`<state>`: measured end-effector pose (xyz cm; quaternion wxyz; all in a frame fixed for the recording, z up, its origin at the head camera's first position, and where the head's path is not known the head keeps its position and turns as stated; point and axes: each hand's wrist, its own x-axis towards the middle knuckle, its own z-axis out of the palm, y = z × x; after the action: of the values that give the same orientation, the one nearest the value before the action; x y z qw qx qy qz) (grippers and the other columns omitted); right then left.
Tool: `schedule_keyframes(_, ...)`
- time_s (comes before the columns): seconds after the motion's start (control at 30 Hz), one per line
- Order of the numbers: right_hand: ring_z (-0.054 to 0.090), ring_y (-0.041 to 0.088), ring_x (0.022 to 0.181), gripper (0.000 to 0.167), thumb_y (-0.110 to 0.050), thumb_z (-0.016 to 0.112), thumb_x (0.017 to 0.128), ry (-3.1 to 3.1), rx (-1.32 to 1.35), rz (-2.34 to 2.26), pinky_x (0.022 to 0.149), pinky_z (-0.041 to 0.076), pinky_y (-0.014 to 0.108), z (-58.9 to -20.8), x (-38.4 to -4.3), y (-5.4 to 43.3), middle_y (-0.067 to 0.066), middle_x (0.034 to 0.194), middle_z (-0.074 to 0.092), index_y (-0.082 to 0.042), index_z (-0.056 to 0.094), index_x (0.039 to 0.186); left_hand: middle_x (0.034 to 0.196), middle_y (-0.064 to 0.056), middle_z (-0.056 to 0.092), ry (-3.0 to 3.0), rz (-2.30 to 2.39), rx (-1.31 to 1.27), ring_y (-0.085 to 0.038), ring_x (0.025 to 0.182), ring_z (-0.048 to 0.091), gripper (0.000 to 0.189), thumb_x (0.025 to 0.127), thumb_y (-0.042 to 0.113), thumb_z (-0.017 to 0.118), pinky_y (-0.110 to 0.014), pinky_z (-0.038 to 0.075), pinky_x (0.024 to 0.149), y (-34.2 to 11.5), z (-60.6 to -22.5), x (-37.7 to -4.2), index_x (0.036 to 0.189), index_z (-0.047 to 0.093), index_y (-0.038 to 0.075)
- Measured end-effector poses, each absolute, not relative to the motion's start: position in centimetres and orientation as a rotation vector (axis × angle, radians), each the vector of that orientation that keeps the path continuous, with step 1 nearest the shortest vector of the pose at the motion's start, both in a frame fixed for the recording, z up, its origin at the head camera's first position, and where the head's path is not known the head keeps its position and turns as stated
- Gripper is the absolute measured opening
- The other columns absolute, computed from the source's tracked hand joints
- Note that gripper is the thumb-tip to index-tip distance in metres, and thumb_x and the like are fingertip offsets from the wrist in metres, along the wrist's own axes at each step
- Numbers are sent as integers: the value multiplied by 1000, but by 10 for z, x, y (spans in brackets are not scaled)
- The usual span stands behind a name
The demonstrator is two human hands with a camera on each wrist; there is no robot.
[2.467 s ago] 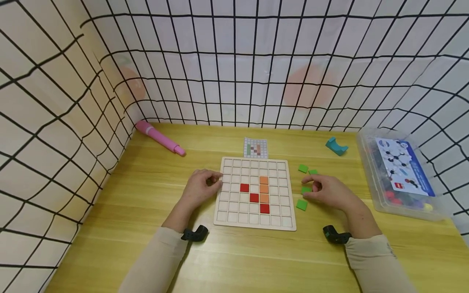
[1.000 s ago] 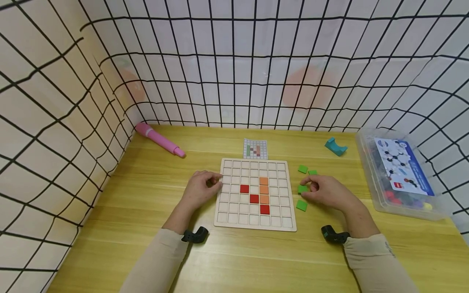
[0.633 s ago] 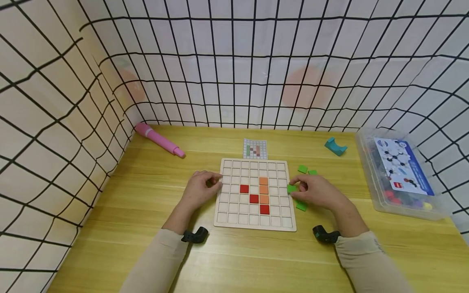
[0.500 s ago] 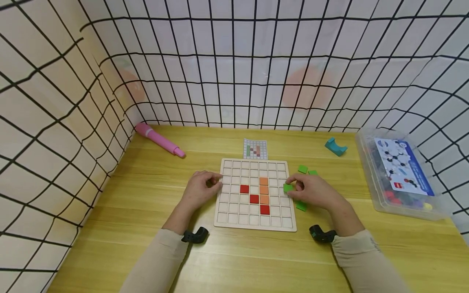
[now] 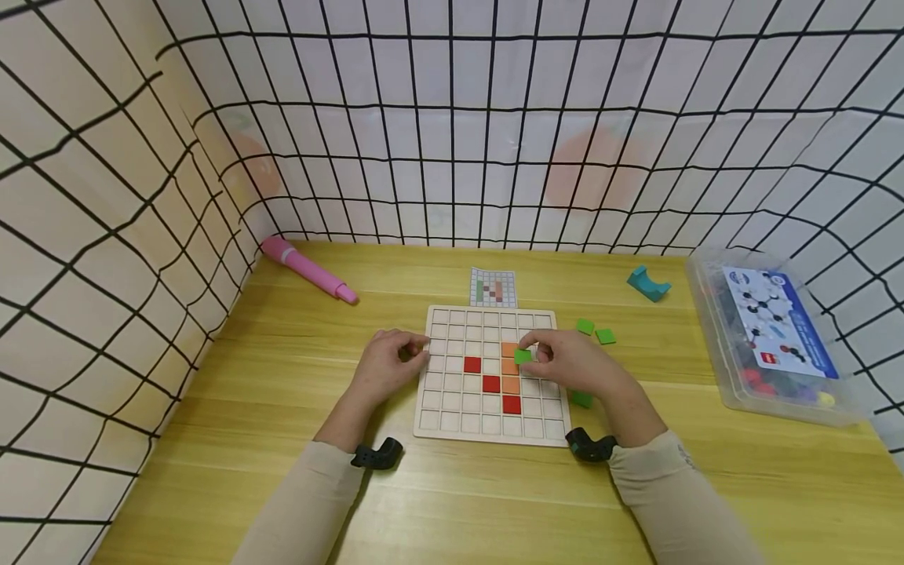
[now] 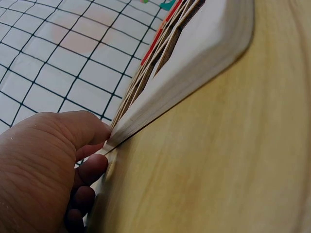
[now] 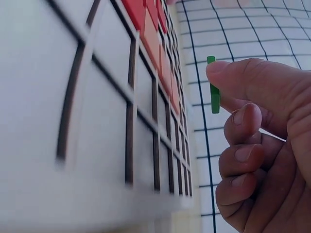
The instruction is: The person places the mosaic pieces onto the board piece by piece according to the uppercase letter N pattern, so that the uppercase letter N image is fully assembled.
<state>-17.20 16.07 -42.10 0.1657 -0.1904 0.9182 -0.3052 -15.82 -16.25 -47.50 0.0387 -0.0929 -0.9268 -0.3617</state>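
My right hand pinches a green square tile between thumb and fingers, over the right-hand part of a pale grid board. In the right wrist view the tile stands edge-on at the fingertips, with a gap between it and the board. My left hand rests beside the board, thumb and fingertip touching its left edge. Three red tiles lie diagonally in the board's cells. A column of three orange tiles runs alongside, its upper part overlapped by the held tile.
Behind the board lies a small printed pattern card. Loose green tiles lie to the board's right. Farther out are a teal curved piece and a clear plastic box. A pink stick-like object lies at back left.
My right hand has taken a green tile from the table right of the board and carried it left over the orange column. The left hand stays at the board's edge.
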Motion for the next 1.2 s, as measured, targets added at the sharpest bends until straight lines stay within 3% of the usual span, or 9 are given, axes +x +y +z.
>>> schedule_keyframes(0.4, 45, 13, 64, 23, -25, 74, 92, 2596, -622, -898, 63, 37, 29, -420, -179, 122, -4, 70, 51, -16, 70, 113, 92, -2, 71, -2845, -1105, -292, -21, 92, 57, 26, 90, 22, 75, -35, 42, 86, -162, -474, -157, 114, 77, 12)
schedule_keyframes(1.2, 49, 12, 57, 26, -27, 72, 93, 2677, -624, -788, 56, 39, 27, -432, -191, 63, -3, 68, 58, -16, 70, 116, 90, -2, 71, -2820, -1127, -299, -20, 90, 57, 24, 90, 22, 75, -34, 42, 84, -162, -473, -158, 112, 78, 12)
